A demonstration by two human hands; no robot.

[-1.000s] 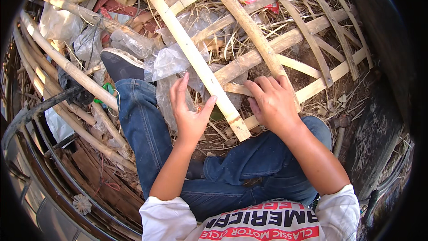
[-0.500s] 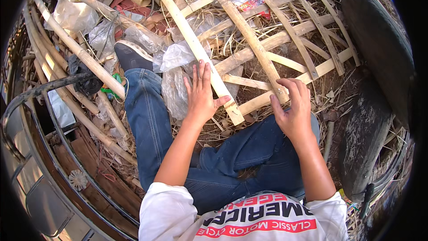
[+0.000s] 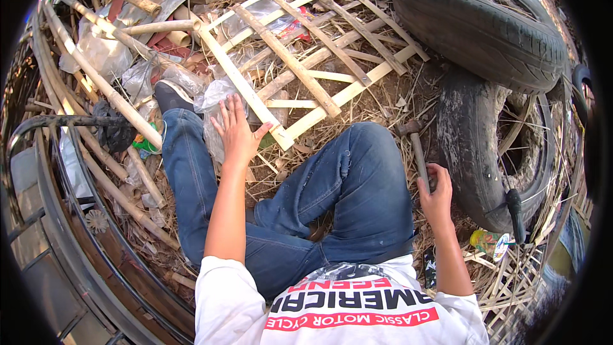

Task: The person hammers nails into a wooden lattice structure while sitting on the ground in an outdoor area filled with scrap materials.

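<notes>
A lattice of split bamboo strips [image 3: 295,70] lies on the ground in front of me. My left hand [image 3: 237,133] is open beside its left edge strip [image 3: 239,87], fingers spread, the thumb reaching onto the strip near its near end. To the right of my bent knee lies a hammer [image 3: 418,153], its head pointing away from me and its handle toward me. My right hand [image 3: 437,197] has its fingers and thumb curled around the near end of that handle. Crumpled clear plastic [image 3: 216,96] lies by my left fingers.
Two worn tires [image 3: 476,29] rest at the right, one partly on the other. Bamboo poles [image 3: 102,73] and a black metal frame [image 3: 48,121] line the left side. Another woven bamboo lattice [image 3: 504,291] lies at the lower right. Straw and plastic scraps litter the ground.
My right hand has left the lattice's near corner and moved right and back to the hammer handle. My left hand stays by the edge strip. The view has shifted right.
</notes>
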